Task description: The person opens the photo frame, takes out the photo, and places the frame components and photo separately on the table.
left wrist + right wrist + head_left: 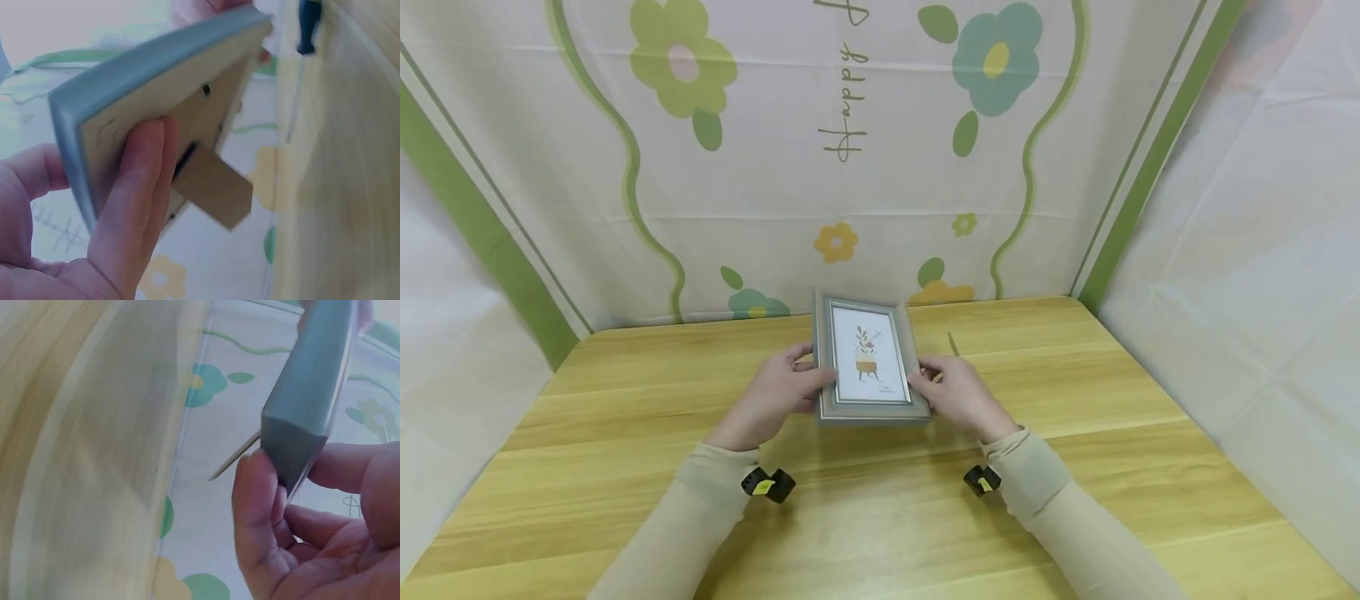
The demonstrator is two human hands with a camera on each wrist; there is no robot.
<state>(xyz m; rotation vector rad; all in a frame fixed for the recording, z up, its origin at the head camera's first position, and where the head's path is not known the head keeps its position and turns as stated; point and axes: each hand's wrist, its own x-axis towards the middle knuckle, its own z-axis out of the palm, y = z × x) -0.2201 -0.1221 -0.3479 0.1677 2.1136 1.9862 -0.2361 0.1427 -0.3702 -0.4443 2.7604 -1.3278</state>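
A grey picture frame (842,411) with a print of a potted plant is held between both hands, raised above the table and tilted toward me. My left hand (769,393) grips its left side, thumb on the front border and fingers behind. At the lower right, my right hand (962,396) holds the opposite edge the same way. The frame's brown back and its swung-out stand flap (215,187) show in the left wrist view. A screwdriver (307,26) with a dark handle lies on the table; in the head view its shaft (952,343) shows beyond the right hand, which hides its handle.
The wood-grain table (865,517) ends at a back edge just beyond the frame. Behind it hangs a white cloth (760,183) printed with flowers, and pale cloth (1240,250) also closes in the sides. A black wrist camera (769,483) is strapped at each cuff.
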